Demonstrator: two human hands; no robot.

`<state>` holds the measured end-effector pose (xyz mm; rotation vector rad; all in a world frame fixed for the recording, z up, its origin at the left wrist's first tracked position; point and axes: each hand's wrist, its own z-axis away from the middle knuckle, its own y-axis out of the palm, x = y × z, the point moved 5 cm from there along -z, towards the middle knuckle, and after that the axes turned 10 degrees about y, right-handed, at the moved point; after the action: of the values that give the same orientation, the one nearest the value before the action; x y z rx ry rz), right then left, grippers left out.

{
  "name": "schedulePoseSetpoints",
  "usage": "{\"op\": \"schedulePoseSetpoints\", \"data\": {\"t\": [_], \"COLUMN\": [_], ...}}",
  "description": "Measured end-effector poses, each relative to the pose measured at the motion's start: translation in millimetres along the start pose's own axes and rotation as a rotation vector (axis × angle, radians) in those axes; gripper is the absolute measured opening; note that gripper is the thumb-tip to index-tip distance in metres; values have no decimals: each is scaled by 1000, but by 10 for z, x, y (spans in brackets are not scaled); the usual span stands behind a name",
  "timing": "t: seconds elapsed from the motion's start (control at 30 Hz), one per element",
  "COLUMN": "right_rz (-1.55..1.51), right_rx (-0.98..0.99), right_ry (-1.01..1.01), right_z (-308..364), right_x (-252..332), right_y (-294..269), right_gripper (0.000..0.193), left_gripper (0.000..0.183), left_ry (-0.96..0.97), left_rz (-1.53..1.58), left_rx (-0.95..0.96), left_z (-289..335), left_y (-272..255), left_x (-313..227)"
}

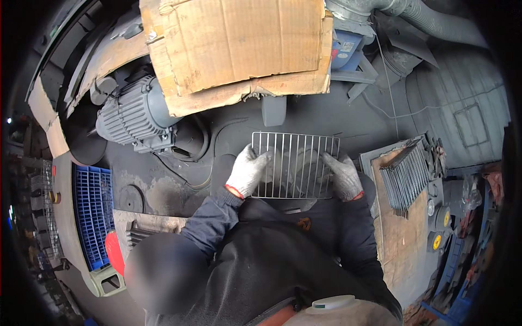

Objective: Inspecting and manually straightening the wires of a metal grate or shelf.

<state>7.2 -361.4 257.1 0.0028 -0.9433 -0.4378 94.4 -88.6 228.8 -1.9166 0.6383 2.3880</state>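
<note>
A rectangular metal wire rack with thin parallel bars is held out in front of my body. My left hand, in a white glove with a red cuff edge, grips its left side. On the opposite side my right hand, in a similar but greyer glove, is closed on the frame. The fingertips of both hands lie partly behind the bars. On the right, a stack of similar wire racks lies on a cardboard-covered bench.
A grey electric motor stands at the far left, beside a large sheet of cardboard. A blue plastic crate and more stacked metal pieces are at my left. A flexible duct runs along the far right.
</note>
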Motion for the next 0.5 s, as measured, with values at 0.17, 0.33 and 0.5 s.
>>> {"op": "schedulePoseSetpoints", "data": {"t": [0.17,0.33,0.5], "right_rz": [-12,-83,-113], "right_rx": [-126,-133,56], "right_ry": [-84,-74,73], "right_z": [-32,-199,-492], "right_x": [151,194,-50], "right_y": [-145,149,807], "right_gripper": [31,24,17], "left_gripper": [29,24,21], "left_ry": [-124,-36,-141], "left_rz": [-51,-38,6], "left_rx": [13,-76,-259], "left_z": [-177,-157,43], "left_y": [207,-17,-615], "left_x": [93,-42,-199]}}
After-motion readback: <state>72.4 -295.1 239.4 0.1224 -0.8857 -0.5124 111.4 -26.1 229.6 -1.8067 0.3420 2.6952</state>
